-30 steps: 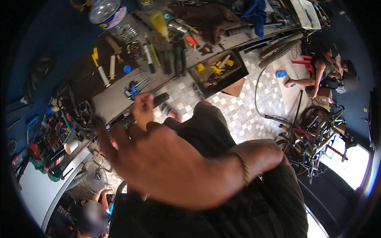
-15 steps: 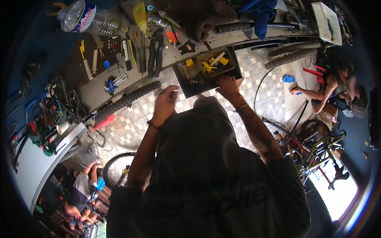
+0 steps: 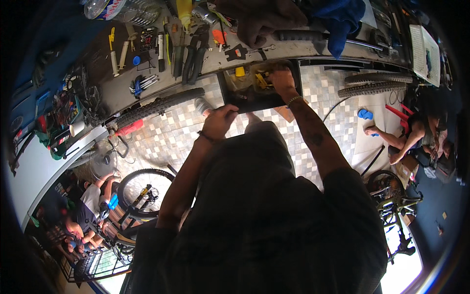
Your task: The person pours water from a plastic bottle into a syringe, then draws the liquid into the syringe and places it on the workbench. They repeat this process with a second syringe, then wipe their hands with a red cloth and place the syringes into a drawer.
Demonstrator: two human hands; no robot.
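Note:
A dark drawer [image 3: 259, 105] stands pulled out from under the workbench in front of me. My left hand [image 3: 220, 121] is at its front left corner, with the fingers closed on the edge. Inside the drawer, my right hand [image 3: 284, 83] reaches over a tray with its fingers curled down; the fingertips are hidden, so I cannot make out what they hold. Beside those fingers lie small yellow parts [image 3: 262, 80]. A yellow piece [image 3: 240, 72] is further left in the drawer. Shadow hides much of the drawer's contents.
Pliers-like tools [image 3: 196, 59], a wrench [image 3: 262, 50] and a brown cloth [image 3: 259, 19] lie on the workbench [image 3: 215, 63]. A tire [image 3: 161, 109] rests along its left front, with more tires [image 3: 374, 88] at right. Other people sit at both sides, near bicycles.
My right hand has moved from the drawer's front right edge into the tray. My left hand has come right, onto the drawer's front corner. The view has shifted slightly.

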